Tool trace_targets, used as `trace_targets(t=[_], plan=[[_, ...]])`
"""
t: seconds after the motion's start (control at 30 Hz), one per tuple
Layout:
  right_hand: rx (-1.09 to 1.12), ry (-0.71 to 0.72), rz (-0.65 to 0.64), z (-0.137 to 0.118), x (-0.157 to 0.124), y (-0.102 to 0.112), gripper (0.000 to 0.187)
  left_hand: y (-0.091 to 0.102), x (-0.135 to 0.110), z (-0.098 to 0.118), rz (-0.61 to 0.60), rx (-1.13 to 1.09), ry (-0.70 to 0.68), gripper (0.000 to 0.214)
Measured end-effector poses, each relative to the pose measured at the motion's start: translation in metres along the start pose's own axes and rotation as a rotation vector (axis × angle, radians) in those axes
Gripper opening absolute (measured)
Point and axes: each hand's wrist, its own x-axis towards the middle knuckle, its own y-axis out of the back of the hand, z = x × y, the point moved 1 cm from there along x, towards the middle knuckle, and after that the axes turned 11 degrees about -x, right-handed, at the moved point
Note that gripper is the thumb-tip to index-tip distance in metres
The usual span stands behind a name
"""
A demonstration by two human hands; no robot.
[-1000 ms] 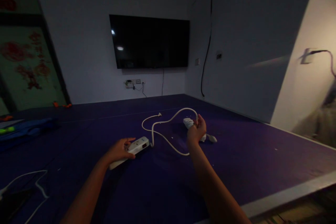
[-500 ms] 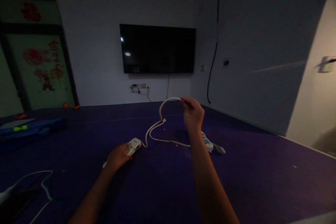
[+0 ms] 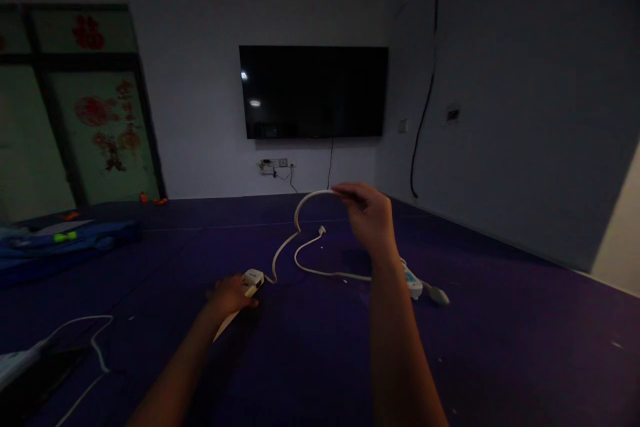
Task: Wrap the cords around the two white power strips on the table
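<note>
The left hand (image 3: pixel 230 295) lies over the strip (image 3: pixel 253 277), thumb on its near side and fingers across its top, clamped around it. The strip rests on the purple surface (image 3: pixel 300 360), its far end showing beyond the hand. From that end the cord (image 3: pixel 285 250) rises in a loop, up and right of the strip, to the right hand (image 3: pixel 367 210), whose fingertips are pinched together on it in the air.

Beyond the strip and to its right lies a plug (image 3: pixel 322 230) on a thin lead (image 3: pixel 330 274), which runs right until the forearm hides it; in this dim light, it seems to head for the white block (image 3: pixel 413 285), well right of the strip. A pale knob (image 3: pixel 439 295) sits just past that block. Left of the strip are a white cable (image 3: pixel 103 350) and, farther off, blue cloth (image 3: pixel 100 237). A TV (image 3: pixel 316 90) hangs on the wall beyond the strip.
</note>
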Motion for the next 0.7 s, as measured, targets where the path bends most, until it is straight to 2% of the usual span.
trace_targets(t=[0.1,0.2,0.3,0.37,0.47,0.63,0.7], plan=[[0.055,0.008,-0.051,-0.008,0.001,-0.006,0.03,0.028,-0.005,0.047,0.122,-0.257,-0.253,0.082],[0.086,0.02,-0.1,-0.017,0.001,-0.012,0.031,0.06,-0.022,0.107,0.363,-0.546,-0.578,0.097],[0.1,0.04,-0.167,-0.025,0.001,-0.017,0.03,0.081,-0.047,0.157,0.591,-0.745,-0.925,0.09],[0.12,0.057,-0.192,-0.027,0.001,-0.02,0.033,0.087,-0.061,0.175,0.651,-0.765,-1.037,0.074],[0.162,0.087,-0.194,-0.026,0.0,-0.025,0.04,0.085,-0.066,0.183,0.6,-0.725,-1.03,0.053],[0.119,0.078,-0.264,-0.021,-0.001,-0.036,0.035,0.085,-0.051,0.168,0.522,-0.633,-0.88,0.017],[0.021,0.073,-0.273,-0.018,-0.002,-0.039,0.035,0.091,-0.045,0.16,0.595,-0.662,-0.829,0.017]])
